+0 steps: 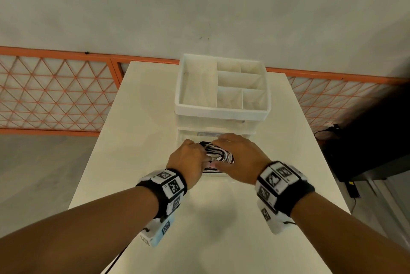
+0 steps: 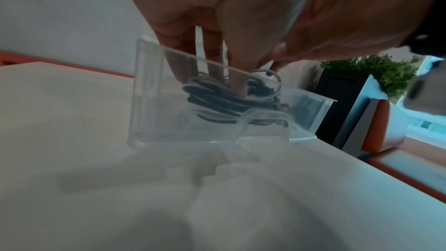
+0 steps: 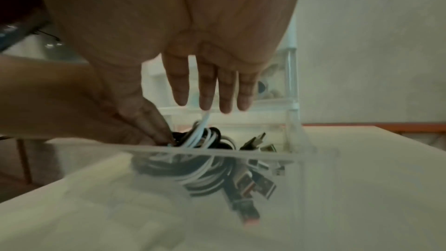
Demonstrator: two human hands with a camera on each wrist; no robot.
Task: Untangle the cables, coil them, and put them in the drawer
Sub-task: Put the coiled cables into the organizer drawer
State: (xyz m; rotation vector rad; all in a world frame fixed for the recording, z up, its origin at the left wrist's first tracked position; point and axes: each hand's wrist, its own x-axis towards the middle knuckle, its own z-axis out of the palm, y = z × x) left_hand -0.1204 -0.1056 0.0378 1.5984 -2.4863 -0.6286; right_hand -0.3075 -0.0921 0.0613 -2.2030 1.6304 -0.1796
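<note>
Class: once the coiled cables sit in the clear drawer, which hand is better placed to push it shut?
Probably the right hand: its fingers are straight above the cables, whereas the left hand is reaching into the drawer.

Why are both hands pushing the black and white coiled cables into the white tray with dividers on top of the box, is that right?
Not quite. The black and white coiled cables are going into the clear plastic drawer pulled out at the bottom, not the white divided tray on top. The left wrist view shows the left hand with its fingers down among the cables inside the drawer; the right hand is over it.
</note>
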